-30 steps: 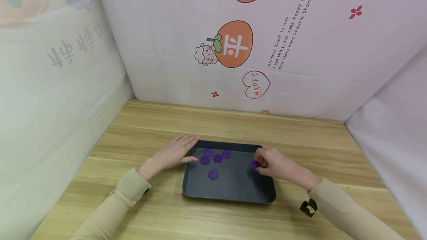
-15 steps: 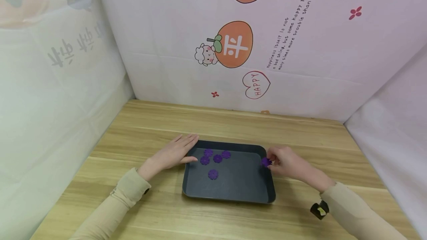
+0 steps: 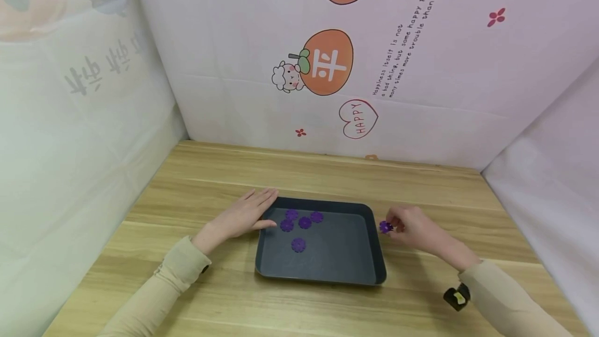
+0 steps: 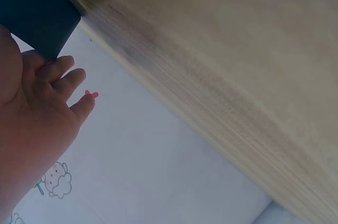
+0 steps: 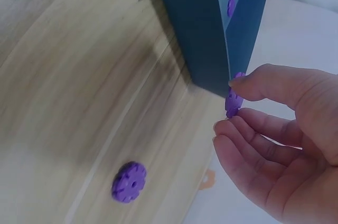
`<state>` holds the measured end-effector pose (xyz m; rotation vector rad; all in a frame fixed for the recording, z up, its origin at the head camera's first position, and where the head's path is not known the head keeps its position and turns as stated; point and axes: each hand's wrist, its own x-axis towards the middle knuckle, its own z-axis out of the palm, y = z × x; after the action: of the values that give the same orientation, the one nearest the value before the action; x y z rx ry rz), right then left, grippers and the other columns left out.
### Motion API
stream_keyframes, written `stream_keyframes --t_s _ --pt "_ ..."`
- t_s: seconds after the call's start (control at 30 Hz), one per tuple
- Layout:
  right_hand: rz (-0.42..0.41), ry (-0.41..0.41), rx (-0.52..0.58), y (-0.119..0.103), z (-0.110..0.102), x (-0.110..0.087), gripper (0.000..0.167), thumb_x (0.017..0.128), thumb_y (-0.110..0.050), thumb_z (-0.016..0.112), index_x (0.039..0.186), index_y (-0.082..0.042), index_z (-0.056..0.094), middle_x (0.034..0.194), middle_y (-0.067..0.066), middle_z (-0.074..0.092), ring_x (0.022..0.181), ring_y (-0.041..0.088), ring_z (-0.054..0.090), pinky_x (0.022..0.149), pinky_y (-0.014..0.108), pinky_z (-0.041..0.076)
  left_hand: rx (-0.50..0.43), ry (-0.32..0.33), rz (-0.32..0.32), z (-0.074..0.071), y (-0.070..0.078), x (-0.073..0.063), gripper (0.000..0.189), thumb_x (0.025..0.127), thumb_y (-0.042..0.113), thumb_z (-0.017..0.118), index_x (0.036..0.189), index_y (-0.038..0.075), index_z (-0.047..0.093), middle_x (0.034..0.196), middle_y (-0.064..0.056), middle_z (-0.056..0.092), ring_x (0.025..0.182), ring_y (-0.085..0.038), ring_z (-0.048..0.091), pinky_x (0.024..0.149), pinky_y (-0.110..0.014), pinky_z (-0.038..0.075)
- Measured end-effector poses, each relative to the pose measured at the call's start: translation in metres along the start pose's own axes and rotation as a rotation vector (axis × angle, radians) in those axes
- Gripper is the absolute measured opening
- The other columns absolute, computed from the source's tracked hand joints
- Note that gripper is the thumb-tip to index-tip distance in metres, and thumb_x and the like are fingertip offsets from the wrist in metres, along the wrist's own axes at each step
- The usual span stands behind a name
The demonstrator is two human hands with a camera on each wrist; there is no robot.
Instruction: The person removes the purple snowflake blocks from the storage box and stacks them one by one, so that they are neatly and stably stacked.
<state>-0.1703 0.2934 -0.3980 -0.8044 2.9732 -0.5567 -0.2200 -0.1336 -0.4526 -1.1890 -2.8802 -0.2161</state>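
My right hand (image 3: 414,228) is just past the right side of a dark grey tray (image 3: 337,279). Its thumb and fingers pinch a purple notched plastic disc (image 5: 234,96), held above the table in the right wrist view. Another purple disc (image 5: 130,182) lies on the wood below; in the head view I cannot make it out. Inside the tray, several purple discs (image 3: 298,245) lie flat, mostly toward the upper left. My left hand (image 3: 245,212) rests at the tray's upper left corner, fingers straight and thumb over the rim. In the left wrist view its fingers touch the tray's edge.
The wood-grain table (image 3: 224,295) surrounds the tray. White printed cloth (image 3: 421,124) hangs behind the table, with more cloth at its left and right sides. A small black device (image 3: 457,297) hangs at my right cuff.
My right hand has carried the pinched purple disc rightward, from inside the tray over its right rim to beyond it. The left hand and the other discs in the tray stay in place.
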Motion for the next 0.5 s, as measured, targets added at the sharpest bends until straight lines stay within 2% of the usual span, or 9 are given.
stream_keyframes --t_s 0.37,0.5 --pt "0.052 0.002 -0.007 0.015 -0.002 -0.007 0.016 0.077 -0.002 0.078 0.089 0.000 0.067 0.081 0.007 0.069 0.070 0.014 0.064 0.061 0.025 0.057 -0.022 -0.011 -0.014 0.000 0.000 0.000 0.080 0.099 0.053 0.050 0.157 0.003 0.026 0.163 -0.015 0.028 0.151 -0.031 0.030 0.125 -0.054 0.024" --pt "0.080 0.002 -0.022 0.022 -0.002 -0.011 0.017 0.078 -0.005 0.079 0.089 -0.002 0.067 0.081 0.005 0.069 0.071 0.012 0.063 0.061 0.020 0.054 -0.015 -0.008 -0.008 0.002 -0.001 0.001 0.080 0.099 0.054 0.049 0.157 0.004 0.026 0.163 -0.014 0.028 0.151 -0.031 0.030 0.125 -0.053 0.025"
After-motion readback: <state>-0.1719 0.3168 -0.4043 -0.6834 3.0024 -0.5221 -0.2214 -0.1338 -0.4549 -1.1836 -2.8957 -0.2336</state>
